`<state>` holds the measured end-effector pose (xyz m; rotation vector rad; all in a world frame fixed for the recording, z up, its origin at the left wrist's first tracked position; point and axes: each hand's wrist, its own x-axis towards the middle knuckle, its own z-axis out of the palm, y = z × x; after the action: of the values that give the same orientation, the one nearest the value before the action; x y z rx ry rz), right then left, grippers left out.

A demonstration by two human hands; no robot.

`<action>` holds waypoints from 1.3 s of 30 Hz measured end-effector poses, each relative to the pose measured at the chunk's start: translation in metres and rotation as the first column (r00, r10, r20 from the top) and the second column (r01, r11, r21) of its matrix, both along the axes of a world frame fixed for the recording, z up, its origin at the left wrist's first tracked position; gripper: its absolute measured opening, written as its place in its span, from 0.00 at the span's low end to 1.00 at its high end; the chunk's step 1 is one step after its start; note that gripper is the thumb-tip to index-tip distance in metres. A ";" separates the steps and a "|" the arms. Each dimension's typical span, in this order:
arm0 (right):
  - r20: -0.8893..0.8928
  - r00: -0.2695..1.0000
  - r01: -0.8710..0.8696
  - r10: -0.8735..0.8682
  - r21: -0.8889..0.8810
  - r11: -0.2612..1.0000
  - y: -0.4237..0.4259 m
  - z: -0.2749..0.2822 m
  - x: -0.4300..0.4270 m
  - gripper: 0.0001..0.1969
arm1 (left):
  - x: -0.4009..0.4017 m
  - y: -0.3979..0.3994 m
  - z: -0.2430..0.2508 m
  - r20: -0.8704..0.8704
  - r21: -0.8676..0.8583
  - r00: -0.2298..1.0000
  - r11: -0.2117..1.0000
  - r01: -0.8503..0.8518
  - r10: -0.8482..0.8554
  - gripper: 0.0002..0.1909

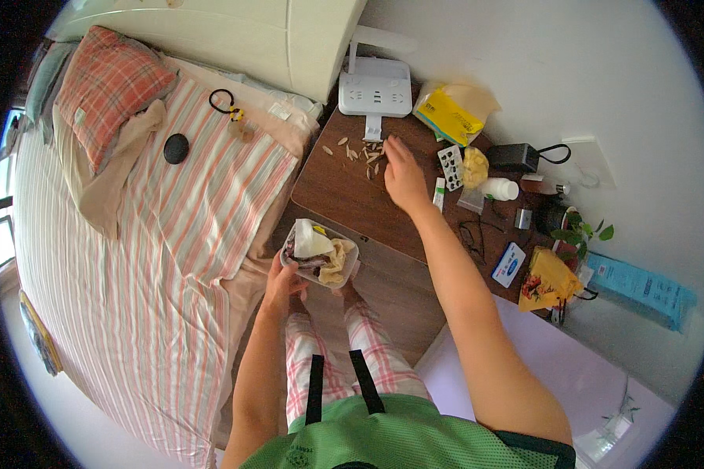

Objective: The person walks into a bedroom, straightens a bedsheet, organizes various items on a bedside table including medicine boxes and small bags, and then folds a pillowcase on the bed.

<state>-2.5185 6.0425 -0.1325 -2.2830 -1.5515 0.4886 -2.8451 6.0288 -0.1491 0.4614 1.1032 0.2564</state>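
Observation:
My left hand (278, 284) grips the near left side of a small translucent plastic container (354, 264), held out over the floor beside the table. Inside it lie a crumpled white tissue (312, 241), a beige crumpled wrapper (335, 261) and dark scraps. My right hand (405, 182) reaches over the brown wooden tabletop (334, 190), fingers stretched out, with no held thing visible. Its fingertips are at the right edge of a scatter of pale seed shells (352, 153); whatever is beneath them is hidden.
A white power strip box (375, 88) stands behind the shells. Rightward are a yellow packet (452, 114), a blister pack (450, 167), a white bottle (500, 189), a black speaker-like box (511, 157) and a potted plant (581, 231). A striped bed (211, 193) borders the left.

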 end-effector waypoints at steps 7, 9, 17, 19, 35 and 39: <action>-0.158 0.987 0.015 0.012 0.166 0.986 -0.012 0.023 -0.020 0.21 | -0.002 0.016 -0.012 -0.080 0.012 0.996 0.999 0.043 -0.042 0.31; -0.021 0.998 -0.054 0.060 0.217 0.975 0.003 0.024 -0.008 0.19 | -0.001 0.018 -0.014 -0.076 0.006 0.995 0.998 0.069 -0.068 0.31; -0.011 0.999 -0.044 0.046 0.157 0.987 0.022 0.009 -0.016 0.17 | -0.001 0.019 -0.019 -0.107 -0.008 0.990 0.996 0.094 -0.095 0.31; 0.066 0.997 -0.053 0.040 0.209 0.976 0.019 0.006 -0.019 0.18 | -0.001 0.018 -0.020 -0.081 -0.010 0.994 0.997 0.072 -0.073 0.32; 0.087 0.947 -0.319 0.310 0.119 0.940 0.035 0.001 -0.036 0.22 | 0.011 0.026 -0.005 -0.080 -0.020 0.994 0.997 0.068 -0.070 0.32; -0.102 0.930 -0.350 0.353 0.048 0.935 0.016 0.014 -0.038 0.22 | -0.002 0.026 -0.026 -0.029 -0.038 0.998 0.998 0.047 -0.048 0.32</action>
<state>-2.5568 6.0583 -0.1190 -1.9224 -1.9054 0.6654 -2.8470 6.0545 -0.1750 0.4592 1.1233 0.1878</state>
